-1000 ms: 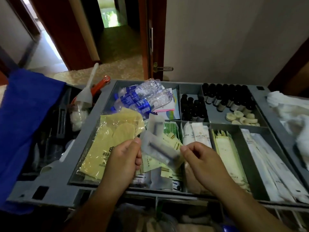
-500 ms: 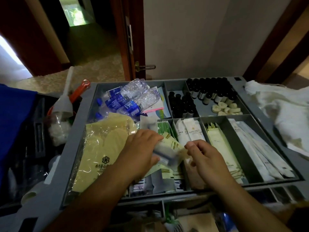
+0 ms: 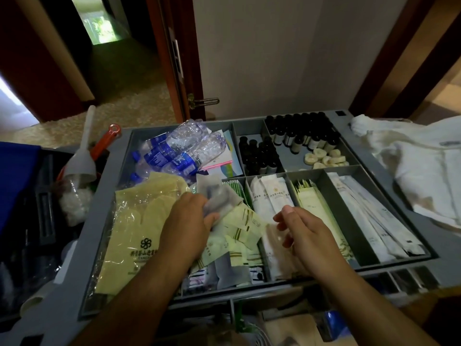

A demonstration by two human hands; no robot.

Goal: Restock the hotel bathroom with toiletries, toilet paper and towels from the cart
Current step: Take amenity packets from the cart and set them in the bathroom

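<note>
The grey cart tray (image 3: 369,156) is split into compartments of toiletries. My left hand (image 3: 189,221) grips a translucent grey sachet (image 3: 220,197) low over the pile of pale green packets (image 3: 239,226) in the middle compartment. To its right, my right hand (image 3: 309,236) hovers with loosely curled fingers above the white sachets (image 3: 269,196) and holds nothing that I can see. Small dark bottles (image 3: 299,133) and round soaps (image 3: 324,157) fill the far compartments. White towels (image 3: 424,171) lie at the cart's right end.
Water bottles (image 3: 179,151) lie in the far left compartment above yellow bagged items (image 3: 139,228). Long white packets (image 3: 369,216) fill the right compartment. A grey brush (image 3: 84,151) and blue cloth (image 3: 15,176) sit at the left. An open wooden door (image 3: 179,71) stands behind the cart.
Both hands held the grey sachet up between them; now my left hand alone has it, lowered onto the pile. My right hand has let go. The view shifted right.
</note>
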